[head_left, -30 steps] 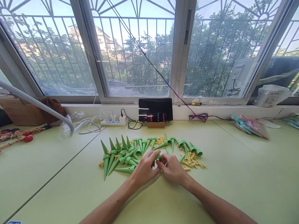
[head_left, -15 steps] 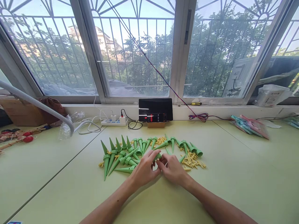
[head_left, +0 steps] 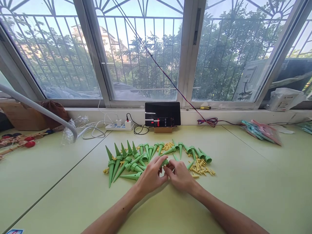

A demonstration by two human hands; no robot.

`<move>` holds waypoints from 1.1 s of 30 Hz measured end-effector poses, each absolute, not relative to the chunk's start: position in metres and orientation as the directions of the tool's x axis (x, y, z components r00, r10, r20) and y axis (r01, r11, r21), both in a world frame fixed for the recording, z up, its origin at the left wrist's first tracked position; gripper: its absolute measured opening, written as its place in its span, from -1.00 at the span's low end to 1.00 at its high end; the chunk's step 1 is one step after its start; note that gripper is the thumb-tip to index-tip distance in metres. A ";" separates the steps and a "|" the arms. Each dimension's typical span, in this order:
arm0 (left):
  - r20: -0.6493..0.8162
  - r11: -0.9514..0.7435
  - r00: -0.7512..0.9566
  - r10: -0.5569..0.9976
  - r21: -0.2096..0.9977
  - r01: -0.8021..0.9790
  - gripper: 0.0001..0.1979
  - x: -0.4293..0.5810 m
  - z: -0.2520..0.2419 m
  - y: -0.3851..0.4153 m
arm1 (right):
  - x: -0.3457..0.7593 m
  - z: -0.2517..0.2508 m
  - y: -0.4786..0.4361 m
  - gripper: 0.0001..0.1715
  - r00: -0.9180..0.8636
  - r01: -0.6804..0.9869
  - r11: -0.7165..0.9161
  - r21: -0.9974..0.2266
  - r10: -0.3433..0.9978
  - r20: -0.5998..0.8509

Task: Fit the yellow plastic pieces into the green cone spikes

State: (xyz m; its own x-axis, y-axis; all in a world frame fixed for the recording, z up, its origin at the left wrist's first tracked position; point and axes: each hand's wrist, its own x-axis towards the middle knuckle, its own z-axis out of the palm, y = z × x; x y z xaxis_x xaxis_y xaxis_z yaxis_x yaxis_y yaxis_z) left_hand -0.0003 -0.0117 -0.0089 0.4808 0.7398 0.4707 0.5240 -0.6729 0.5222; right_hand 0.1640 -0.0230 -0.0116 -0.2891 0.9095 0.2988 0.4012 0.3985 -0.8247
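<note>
Left hand (head_left: 151, 174) is holding a green piece (head_left: 165, 162) in snugly bent fingers over mid-desk (head_left: 243, 182), right hand (head_left: 179, 175) is touching it, grip too hidden to tell, green spikes (head_left: 110, 169) and yellow pegs (head_left: 201, 167) are lying near, a phone (head_left: 164, 122) is standing by the far edge.

Pale green table (head_left: 255, 182) | green spikes (head_left: 111, 170) and yellow pegs (head_left: 198, 169), mid-table | power strip (head_left: 123, 128), far edge | plastic packets (head_left: 267, 133), far right

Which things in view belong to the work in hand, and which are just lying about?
Likely the job:
green piece held in the left hand, right hand at it
green cones
small yellow pieces

Likely just lying about:
power strip
bundled cable
plastic packets
</note>
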 end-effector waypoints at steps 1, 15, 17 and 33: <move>0.477 -0.678 0.481 0.735 0.521 0.519 -0.46 0.000 -0.009 -0.012 | 0.164 -0.011 -0.024 -0.78 -0.290 0.400 0.398 -0.826 0.910 0.298; 0.521 -0.704 0.475 0.710 0.505 0.499 -0.49 0.000 -0.006 -0.012 | 0.164 -0.004 -0.026 -0.76 -0.304 0.347 0.392 -0.852 0.907 0.293; 0.533 -0.709 0.468 0.705 0.503 0.495 -0.49 0.000 -0.006 -0.012 | 0.164 -0.003 -0.026 -0.74 -0.305 0.342 0.409 -0.846 0.900 0.312; 0.590 -0.722 0.426 0.686 0.474 0.504 -0.48 0.001 -0.007 -0.013 | 0.162 -0.003 -0.026 -0.62 -0.372 0.254 0.456 -0.853 0.860 0.349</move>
